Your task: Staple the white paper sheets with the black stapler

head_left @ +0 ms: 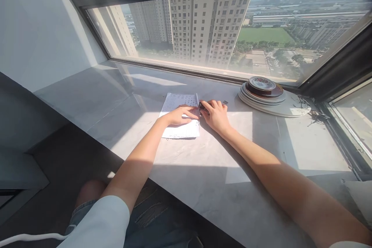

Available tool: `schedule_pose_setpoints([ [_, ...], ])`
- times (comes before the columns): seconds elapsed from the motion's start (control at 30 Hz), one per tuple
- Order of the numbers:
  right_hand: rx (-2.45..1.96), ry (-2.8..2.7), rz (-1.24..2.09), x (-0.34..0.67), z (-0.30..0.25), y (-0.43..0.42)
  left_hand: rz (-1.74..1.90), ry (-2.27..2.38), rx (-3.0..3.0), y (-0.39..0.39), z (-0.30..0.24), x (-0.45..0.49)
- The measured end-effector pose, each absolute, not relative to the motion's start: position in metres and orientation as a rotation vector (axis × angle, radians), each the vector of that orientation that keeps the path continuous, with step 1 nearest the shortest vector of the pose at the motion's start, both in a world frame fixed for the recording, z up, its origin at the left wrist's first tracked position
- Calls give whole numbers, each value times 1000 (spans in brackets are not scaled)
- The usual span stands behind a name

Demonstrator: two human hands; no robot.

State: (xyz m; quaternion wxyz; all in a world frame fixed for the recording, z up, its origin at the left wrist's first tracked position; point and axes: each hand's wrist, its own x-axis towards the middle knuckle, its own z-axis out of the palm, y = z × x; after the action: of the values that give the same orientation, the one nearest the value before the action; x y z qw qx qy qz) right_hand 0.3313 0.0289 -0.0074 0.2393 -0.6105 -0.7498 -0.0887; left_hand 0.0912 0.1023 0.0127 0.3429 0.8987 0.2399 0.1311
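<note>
A white printed sheet of paper (178,105) lies on the grey stone window ledge (203,170). My left hand (181,115) rests flat on the sheet, fingers stretched toward its right edge. My right hand (215,115) sits just beside that edge, fingers curled round a small dark object (201,106) that I cannot name, pressed against the paper's edge. A dark bit (225,102) shows past the fingers.
A stack of plates (263,93) topped by a dark patterned dish stands on the ledge at the right. Small dark things (318,117) lie by the right window frame. The large window runs along the back, with the wall at the left.
</note>
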Motion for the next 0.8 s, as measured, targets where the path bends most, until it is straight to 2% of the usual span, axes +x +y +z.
schedule_pose_setpoints([
  [0.2,-1774,-1792,10,343,-9,38,303,574,2310,103,17,92],
  [0.43,-1842,-1564,-86,351,-16,42,255,572,2390,107,14,90],
  [0.8,-1722,-1523,-32,356,-13,44,236,545,2557,100,14,98],
])
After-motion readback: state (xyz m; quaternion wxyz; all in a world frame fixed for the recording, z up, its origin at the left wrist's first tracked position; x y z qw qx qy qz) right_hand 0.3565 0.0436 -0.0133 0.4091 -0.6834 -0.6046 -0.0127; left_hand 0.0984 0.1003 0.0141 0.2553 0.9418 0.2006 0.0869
